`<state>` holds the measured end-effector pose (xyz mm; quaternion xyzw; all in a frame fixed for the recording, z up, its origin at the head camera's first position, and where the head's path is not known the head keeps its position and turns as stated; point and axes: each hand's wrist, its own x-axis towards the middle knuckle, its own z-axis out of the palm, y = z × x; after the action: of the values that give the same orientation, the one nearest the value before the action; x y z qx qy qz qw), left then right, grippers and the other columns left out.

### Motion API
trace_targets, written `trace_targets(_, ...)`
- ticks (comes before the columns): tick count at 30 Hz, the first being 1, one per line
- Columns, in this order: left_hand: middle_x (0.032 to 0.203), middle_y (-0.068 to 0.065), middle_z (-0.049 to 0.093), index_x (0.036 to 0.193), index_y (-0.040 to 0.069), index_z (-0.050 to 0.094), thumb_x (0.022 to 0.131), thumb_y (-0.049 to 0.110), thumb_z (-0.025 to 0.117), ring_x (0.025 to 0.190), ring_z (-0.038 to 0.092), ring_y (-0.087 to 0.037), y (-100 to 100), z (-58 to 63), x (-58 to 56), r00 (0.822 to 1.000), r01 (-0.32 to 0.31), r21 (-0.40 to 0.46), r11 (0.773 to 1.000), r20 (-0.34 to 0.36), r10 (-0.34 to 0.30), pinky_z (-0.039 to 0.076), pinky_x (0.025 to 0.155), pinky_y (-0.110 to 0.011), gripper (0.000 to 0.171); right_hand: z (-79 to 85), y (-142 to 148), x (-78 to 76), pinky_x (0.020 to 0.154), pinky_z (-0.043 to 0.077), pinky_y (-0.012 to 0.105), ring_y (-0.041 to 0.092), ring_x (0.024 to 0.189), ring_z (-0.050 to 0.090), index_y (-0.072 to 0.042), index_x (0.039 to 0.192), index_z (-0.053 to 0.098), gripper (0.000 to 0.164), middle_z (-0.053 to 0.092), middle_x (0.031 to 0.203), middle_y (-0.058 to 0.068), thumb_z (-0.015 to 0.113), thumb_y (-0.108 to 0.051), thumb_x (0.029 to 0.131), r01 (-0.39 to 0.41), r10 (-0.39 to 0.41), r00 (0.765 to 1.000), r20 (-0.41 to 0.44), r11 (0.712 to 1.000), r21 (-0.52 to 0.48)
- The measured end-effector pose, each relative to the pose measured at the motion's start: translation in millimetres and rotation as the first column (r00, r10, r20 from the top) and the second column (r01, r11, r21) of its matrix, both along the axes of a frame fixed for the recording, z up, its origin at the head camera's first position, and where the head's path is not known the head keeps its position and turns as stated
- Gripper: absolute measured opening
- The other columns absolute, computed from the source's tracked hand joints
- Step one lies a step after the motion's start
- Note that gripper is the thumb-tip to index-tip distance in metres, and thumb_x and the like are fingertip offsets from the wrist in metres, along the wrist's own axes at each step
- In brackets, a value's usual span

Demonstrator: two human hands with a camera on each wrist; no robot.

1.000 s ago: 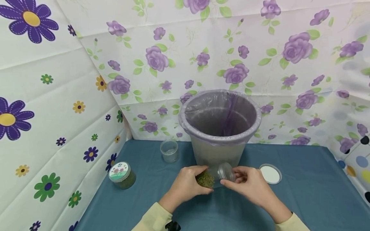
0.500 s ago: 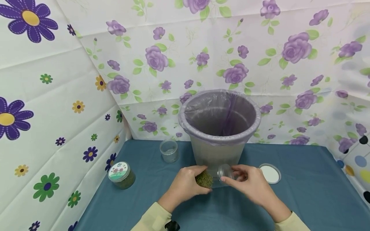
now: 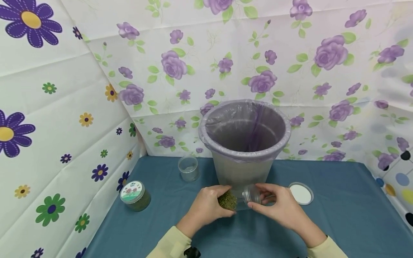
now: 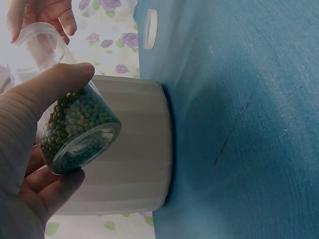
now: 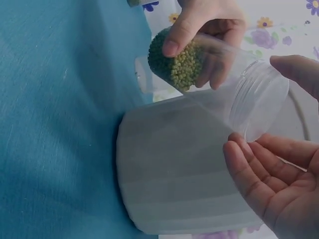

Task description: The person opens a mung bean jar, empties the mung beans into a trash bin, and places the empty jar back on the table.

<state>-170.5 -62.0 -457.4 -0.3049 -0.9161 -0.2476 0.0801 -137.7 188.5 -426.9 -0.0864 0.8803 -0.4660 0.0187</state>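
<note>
My left hand (image 3: pixel 211 202) grips the bottom part of a clear plastic jar (image 4: pixel 87 147), thumb on one side and fingers on the other. The jar lies tilted, its threaded mouth toward my right hand (image 3: pixel 279 204). Green mung beans (image 5: pixel 185 67) are gathered at its base end. At the mouth (image 5: pixel 259 99), my right thumb and fingertips hold opposite sides of the rim, with the palm turned to the opening. Both hands are in front of the bin, above the blue cloth.
A bin (image 3: pixel 243 172) with a purple liner stands behind the hands. Left of it is an uncovered clear jar (image 3: pixel 189 169). A lidded jar of beans (image 3: pixel 136 197) stands farther left. A white-faced lid (image 3: pixel 301 194) lies on the blue tablecloth (image 3: pixel 342 215) at right.
My right fingers have shifted slightly at the jar's rim, and the mouth has turned a little. The left hand keeps its grip nearly still.
</note>
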Motion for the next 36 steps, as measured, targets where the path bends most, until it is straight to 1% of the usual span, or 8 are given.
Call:
trace_targets(6,0.122,0.007,0.063,0.127,0.020,0.060,0.065,0.053,0.079,0.107,0.062,-0.009,1,0.0,-0.1,1.000,0.003,-0.001,1.000,0.001,-0.003,0.054,0.087,-0.027,0.074,1.6,-5,-2.4,0.061,0.053,0.020,0.006,0.073,0.064,-0.021,0.113,0.065,0.066,0.068,0.088,-0.006,0.070,-0.067,0.065,0.091,-0.095,0.994,0.056,0.993,0.069)
trace_targets(9,0.122,0.007,0.063,0.128,0.020,0.059,0.065,0.054,0.079,0.107,0.062,-0.009,1,0.6,0.2,1.000,0.002,-0.004,1.000,0.002,-0.002,0.054,0.087,-0.027,0.074,2.4,-5,-2.7,0.062,0.053,0.020,0.006,0.073,0.063,-0.019,0.109,0.066,0.065,0.068,0.088,-0.006,0.070,-0.067,0.065,0.106,-0.111,0.992,0.067,0.992,0.072)
trace_targets(14,0.122,0.006,0.064,0.127,0.020,0.060,0.064,0.053,0.080,0.108,0.062,-0.010,2,0.7,0.8,1.000,-0.010,-0.004,1.000,0.006,0.010,0.054,0.087,-0.028,0.073,1.8,-2,-2.6,0.065,0.054,0.020,0.008,0.076,0.064,-0.018,0.115,0.063,0.064,0.068,0.091,-0.003,0.074,-0.059,0.067,0.034,-0.035,0.999,0.042,0.999,0.036)
trace_targets(17,0.122,0.006,0.064,0.127,0.019,0.060,0.064,0.052,0.081,0.108,0.062,-0.010,2,-0.3,1.3,1.000,-0.007,0.004,1.000,0.009,0.007,0.054,0.087,-0.029,0.073,1.0,1,-2.5,0.070,0.054,0.021,0.008,0.084,0.063,-0.020,0.121,0.060,0.066,0.067,0.103,-0.003,0.075,-0.057,0.068,-0.014,0.014,1.000,0.000,0.998,0.054)
trace_targets(21,0.122,0.006,0.064,0.127,0.020,0.060,0.065,0.052,0.080,0.108,0.062,-0.010,3,-1.7,1.6,1.000,-0.005,0.010,1.000,0.021,0.005,0.054,0.087,-0.029,0.074,2.2,3,-3.9,0.069,0.054,0.021,0.007,0.086,0.063,-0.022,0.122,0.059,0.067,0.065,0.110,-0.005,0.073,-0.060,0.068,-0.012,0.010,1.000,0.017,0.997,0.073)
trace_targets(25,0.122,0.005,0.064,0.128,0.020,0.059,0.064,0.053,0.080,0.107,0.062,-0.011,4,-2.4,1.4,1.000,-0.014,0.001,1.000,0.021,0.014,0.054,0.087,-0.029,0.074,4.5,2,-6.7,0.063,0.054,0.021,0.007,0.076,0.064,-0.022,0.115,0.064,0.065,0.068,0.095,-0.005,0.070,-0.066,0.067,0.048,-0.055,0.995,0.084,0.996,0.073)
trace_targets(28,0.121,0.004,0.064,0.127,0.019,0.060,0.064,0.053,0.080,0.106,0.063,-0.012,4,-2.6,1.0,1.000,-0.017,-0.005,1.000,0.004,0.017,0.054,0.087,-0.029,0.074,4.9,2,-7.6,0.062,0.054,0.022,0.007,0.073,0.064,-0.019,0.108,0.066,0.063,0.068,0.089,-0.005,0.069,-0.066,0.067,0.066,-0.071,0.994,0.084,0.995,0.068)
trace_targets(36,0.120,0.004,0.065,0.126,0.019,0.060,0.064,0.053,0.081,0.106,0.063,-0.012,3,-2.4,0.1,1.000,-0.013,-0.007,1.000,-0.017,0.013,0.054,0.087,-0.030,0.074,3.8,5,-7.3,0.065,0.053,0.020,0.009,0.077,0.063,-0.017,0.114,0.064,0.062,0.066,0.090,-0.004,0.073,-0.059,0.069,-0.022,0.022,1.000,0.001,0.998,0.066)
